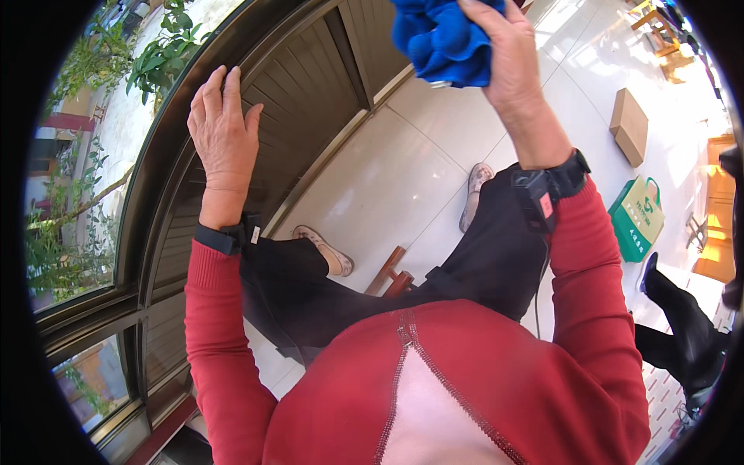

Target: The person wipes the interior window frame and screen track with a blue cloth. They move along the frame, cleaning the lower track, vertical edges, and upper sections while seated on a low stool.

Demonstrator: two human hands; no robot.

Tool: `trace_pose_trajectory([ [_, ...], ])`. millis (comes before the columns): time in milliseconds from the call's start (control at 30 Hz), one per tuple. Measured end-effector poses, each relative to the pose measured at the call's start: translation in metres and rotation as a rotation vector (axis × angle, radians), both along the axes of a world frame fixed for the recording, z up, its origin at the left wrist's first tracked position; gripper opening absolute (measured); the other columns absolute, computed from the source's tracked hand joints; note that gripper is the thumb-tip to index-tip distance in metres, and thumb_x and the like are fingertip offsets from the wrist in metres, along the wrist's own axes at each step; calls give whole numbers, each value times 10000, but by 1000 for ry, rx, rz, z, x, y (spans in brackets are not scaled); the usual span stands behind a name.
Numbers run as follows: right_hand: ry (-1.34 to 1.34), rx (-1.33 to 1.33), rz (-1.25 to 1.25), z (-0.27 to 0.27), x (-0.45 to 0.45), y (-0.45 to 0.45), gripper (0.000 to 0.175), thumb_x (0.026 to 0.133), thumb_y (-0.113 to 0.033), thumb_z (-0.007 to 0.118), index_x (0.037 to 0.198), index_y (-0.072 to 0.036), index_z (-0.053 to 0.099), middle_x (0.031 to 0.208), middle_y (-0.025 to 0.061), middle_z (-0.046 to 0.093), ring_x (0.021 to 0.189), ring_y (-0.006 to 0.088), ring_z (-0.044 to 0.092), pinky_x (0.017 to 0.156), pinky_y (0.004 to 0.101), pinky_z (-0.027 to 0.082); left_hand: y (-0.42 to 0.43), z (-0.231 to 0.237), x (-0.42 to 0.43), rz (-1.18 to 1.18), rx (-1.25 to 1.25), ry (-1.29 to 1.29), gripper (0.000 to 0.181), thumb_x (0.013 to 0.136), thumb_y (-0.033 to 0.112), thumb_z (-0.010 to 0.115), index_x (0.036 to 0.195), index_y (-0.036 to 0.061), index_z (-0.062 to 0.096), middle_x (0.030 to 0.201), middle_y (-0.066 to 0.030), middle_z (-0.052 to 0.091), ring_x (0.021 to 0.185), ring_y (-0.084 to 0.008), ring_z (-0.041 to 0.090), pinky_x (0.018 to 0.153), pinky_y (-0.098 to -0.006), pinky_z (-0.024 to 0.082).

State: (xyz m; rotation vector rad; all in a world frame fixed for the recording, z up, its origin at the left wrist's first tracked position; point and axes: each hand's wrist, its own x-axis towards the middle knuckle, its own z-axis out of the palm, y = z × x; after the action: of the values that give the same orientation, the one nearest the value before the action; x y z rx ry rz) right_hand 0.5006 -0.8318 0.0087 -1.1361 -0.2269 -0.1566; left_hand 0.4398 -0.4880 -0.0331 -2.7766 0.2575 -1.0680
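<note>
A bunched blue cloth [444, 43] is gripped in my right hand [511, 55] at the top of the view, and the frame's upper edge cuts part of it off. A small white bit shows beneath the cloth. On the other side, my left hand [224, 125] lies over the dark metal window frame [174, 128] with its thumb spread and nothing in it. Whether its fingertips touch the frame, I cannot tell. Below the glass runs a brown slatted panel [302, 99].
Between my legs, part of a wooden stool [392, 276] shows above the tiled floor [418, 133]. To the right are a cardboard box [629, 128], a green and beige bag [636, 218] bearing writing, and another person's dark-clad leg [680, 308]. Plants [165, 64] grow outside the window.
</note>
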Motion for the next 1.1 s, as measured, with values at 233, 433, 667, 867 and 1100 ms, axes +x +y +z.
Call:
trace_pose_trajectory([
  [233,251,-46,4,-72,15,17,343,937,-163,712,1236,-7,649,1022,55,723,924,141,678,857,291,555,22,-6,29,82,19,11,482,865,268,811,1298,137,646,1185,-69,635,1092,-292,609,903,-416,489],
  [433,564,98,21,-106,41,2,328,948,-132,681,1231,22,619,1040,92,712,919,167,683,849,319,571,23,-6,27,64,-37,3,329,862,134,808,1165,71,695,1087,-85,671,1019,-303,639,888,-418,503],
  [667,671,135,-126,-136,114,10,301,961,-117,664,1228,19,632,1052,95,714,928,187,688,861,323,567,22,0,22,74,-85,40,363,831,71,824,1164,19,688,1083,-135,662,986,-328,627,885,-416,503],
  [867,614,54,-99,-138,158,10,275,957,-109,660,1194,27,640,1035,99,716,940,200,685,868,336,553,25,1,22,68,-118,77,405,796,52,836,1167,13,681,1090,-155,654,979,-347,619,877,-429,504],
  [1100,563,-66,-48,-153,199,2,309,970,-154,651,1205,45,635,1072,115,714,969,209,684,883,342,540,27,8,21,35,-128,105,416,788,60,795,1169,16,633,1081,-157,623,972,-359,598,873,-438,492],
])
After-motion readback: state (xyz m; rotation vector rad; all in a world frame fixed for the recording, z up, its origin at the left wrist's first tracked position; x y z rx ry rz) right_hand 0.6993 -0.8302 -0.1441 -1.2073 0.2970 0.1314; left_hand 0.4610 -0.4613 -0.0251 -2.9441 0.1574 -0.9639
